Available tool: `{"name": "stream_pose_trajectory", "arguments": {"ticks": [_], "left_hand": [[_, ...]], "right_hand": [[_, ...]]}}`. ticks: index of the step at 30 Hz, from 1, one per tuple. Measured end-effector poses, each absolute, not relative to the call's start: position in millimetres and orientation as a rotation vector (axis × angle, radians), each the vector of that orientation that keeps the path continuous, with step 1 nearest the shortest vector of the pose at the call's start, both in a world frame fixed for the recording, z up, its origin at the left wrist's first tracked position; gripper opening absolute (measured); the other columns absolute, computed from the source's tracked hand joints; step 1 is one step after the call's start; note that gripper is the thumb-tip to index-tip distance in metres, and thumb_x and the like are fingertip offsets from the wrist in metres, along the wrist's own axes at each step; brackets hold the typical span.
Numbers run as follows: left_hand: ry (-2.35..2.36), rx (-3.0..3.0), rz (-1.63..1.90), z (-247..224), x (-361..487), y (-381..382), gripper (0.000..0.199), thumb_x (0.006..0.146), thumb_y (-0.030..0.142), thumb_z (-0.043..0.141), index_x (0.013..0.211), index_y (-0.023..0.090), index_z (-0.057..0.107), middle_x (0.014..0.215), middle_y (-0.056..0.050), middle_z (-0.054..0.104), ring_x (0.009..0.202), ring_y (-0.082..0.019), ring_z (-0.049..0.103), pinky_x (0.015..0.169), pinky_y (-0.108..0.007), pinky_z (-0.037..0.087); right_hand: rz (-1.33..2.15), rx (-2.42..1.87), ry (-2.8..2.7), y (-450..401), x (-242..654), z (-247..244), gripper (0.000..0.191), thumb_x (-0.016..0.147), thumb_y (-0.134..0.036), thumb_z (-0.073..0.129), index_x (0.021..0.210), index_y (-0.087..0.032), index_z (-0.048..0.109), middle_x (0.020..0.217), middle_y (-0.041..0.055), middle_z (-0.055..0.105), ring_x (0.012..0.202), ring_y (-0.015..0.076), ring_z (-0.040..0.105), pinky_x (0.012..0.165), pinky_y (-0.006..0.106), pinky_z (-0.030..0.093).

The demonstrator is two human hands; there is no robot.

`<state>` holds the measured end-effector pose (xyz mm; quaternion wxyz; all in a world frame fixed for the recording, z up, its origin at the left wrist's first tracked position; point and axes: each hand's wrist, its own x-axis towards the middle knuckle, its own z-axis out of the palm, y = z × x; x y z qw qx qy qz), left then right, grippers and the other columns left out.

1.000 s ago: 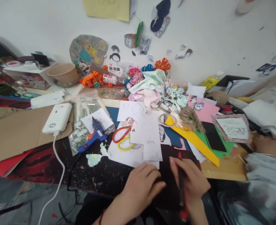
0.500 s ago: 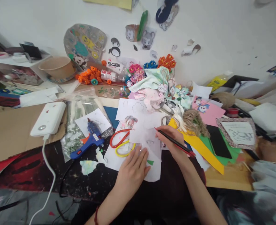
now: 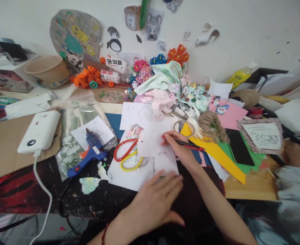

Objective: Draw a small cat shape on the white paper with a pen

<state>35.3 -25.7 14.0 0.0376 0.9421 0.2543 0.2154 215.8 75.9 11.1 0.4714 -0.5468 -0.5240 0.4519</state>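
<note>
My right hand (image 3: 178, 147) grips a black-and-red pen (image 3: 190, 145), its tip near a faint outline on a white paper sheet (image 3: 150, 141). Lower down, my left hand (image 3: 156, 197) is slightly smeared by motion. Its fingers are stretched out and the thumb stands apart, with nothing held; the fingertips overlap the bottom edge of the papers. Left of the sheet lie scissors with a red handle (image 3: 123, 153) and a yellow handle (image 3: 131, 162), their blades hidden. Another sheet with a drawn cloud shape (image 3: 132, 114) lies behind.
A blue glue gun (image 3: 90, 156) rests at left, near a white power bank (image 3: 40, 131) with a cable. Fabric scraps (image 3: 160, 97), twine (image 3: 212, 126), a yellow strip (image 3: 221, 160) and a dark phone (image 3: 242, 149) crowd the back and right. Another person's sleeve (image 3: 295, 187) shows at far right.
My left hand has lifted off the papers and moved down and right, its thumb spreading. The right hand with the pen has shifted slightly left over the sheet. The view has tilted down.
</note>
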Motion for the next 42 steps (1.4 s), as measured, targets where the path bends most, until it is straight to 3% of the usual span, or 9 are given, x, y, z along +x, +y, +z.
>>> {"name": "stream_pose_trajectory", "arguments": {"ticks": [2,6,9,14,17,22,32,38,42], "left_hand": [[0.676,2.868,0.584,14.2,36.9,-27.6,0.077,0.094,0.073,0.033,0.144,0.016,0.051,0.150,-0.008,0.054,0.144,-0.019,0.045,0.122,-0.038,0.032],[1.091,2.820,0.584,17.3,37.5,-29.4,0.096,0.084,0.077,0.048,0.139,-0.002,0.052,0.147,-0.027,0.052,0.141,-0.033,0.048,0.117,-0.045,0.037],[0.532,2.777,0.564,19.6,38.3,-30.4,0.081,0.090,0.075,0.042,0.145,0.018,0.049,0.148,-0.009,0.057,0.143,-0.019,0.047,0.123,-0.037,0.031],[0.929,2.828,0.588,15.5,45.5,-30.0,0.089,0.087,0.077,0.043,0.137,0.004,0.055,0.144,-0.020,0.058,0.140,-0.030,0.050,0.121,-0.045,0.032],[0.347,2.826,0.698,13.7,46.2,-29.1,0.064,0.098,0.068,0.032,0.135,0.024,0.059,0.145,0.001,0.061,0.140,-0.014,0.050,0.126,-0.037,0.024],[1.005,2.729,0.757,8.0,29.7,-21.0,0.058,0.102,0.055,0.038,0.135,0.012,0.059,0.140,-0.012,0.063,0.135,-0.027,0.055,0.119,-0.048,0.038],[1.224,2.747,0.860,3.3,22.8,-21.5,0.045,0.106,0.036,0.037,0.128,0.007,0.064,0.135,-0.012,0.067,0.127,-0.027,0.062,0.106,-0.046,0.052],[1.383,2.736,0.872,3.2,25.5,-23.0,0.038,0.104,0.025,0.041,0.124,0.006,0.066,0.136,-0.016,0.066,0.128,-0.030,0.061,0.104,-0.047,0.053],[1.406,2.711,0.885,1.7,26.8,-24.1,0.037,0.103,0.024,0.042,0.124,0.006,0.066,0.135,-0.016,0.067,0.128,-0.029,0.061,0.106,-0.046,0.051]], "right_hand": [[1.105,-1.337,-1.284,76.1,215.5,10.5,0.025,0.089,-0.044,0.067,0.086,-0.019,0.071,0.069,0.0021,0.072,0.068,0.0184,0.070,0.070,0.031,0.057],[1.105,-1.332,-1.281,76.2,214.4,11.3,0.025,0.088,-0.043,0.068,0.086,-0.019,0.071,0.069,0.0020,0.072,0.067,0.0181,0.069,0.069,0.031,0.056],[1.105,-1.325,-1.276,75.9,213.8,11.8,0.024,0.088,-0.042,0.068,0.084,-0.019,0.071,0.068,0.0020,0.071,0.066,0.0182,0.068,0.068,0.031,0.055],[1.105,-1.312,-1.268,75.9,214.2,9.8,0.021,0.087,-0.040,0.069,0.083,-0.020,0.072,0.069,0.0014,0.071,0.066,0.0181,0.068,0.068,0.031,0.054],[1.110,-1.309,-1.262,75.0,215.2,9.5,0.019,0.087,-0.039,0.069,0.083,-0.020,0.072,0.068,0.0013,0.071,0.066,0.0181,0.068,0.067,0.030,0.054],[1.112,-1.294,-1.239,71.1,214.1,12.7,0.017,0.087,-0.036,0.071,0.085,-0.020,0.072,0.072,0.0019,0.073,0.069,0.0164,0.069,0.069,0.028,0.054],[1.144,-1.289,-1.232,53.5,216.2,18.2,0.015,0.079,-0.029,0.082,0.083,-0.020,0.070,0.076,0.0004,0.073,0.065,0.0145,0.069,0.060,0.024,0.053],[0.871,-1.425,-1.374,48.1,217.1,19.6,0.037,0.088,-0.030,0.075,0.057,-0.020,0.056,0.048,-0.0034,0.060,0.043,0.0096,0.053,0.049,0.023,0.042],[0.990,-1.334,-1.357,48.6,215.6,23.9,0.037,0.091,-0.032,0.071,0.060,-0.020,0.056,0.048,-0.0037,0.060,0.038,0.0089,0.051,0.044,0.023,0.040]]}}
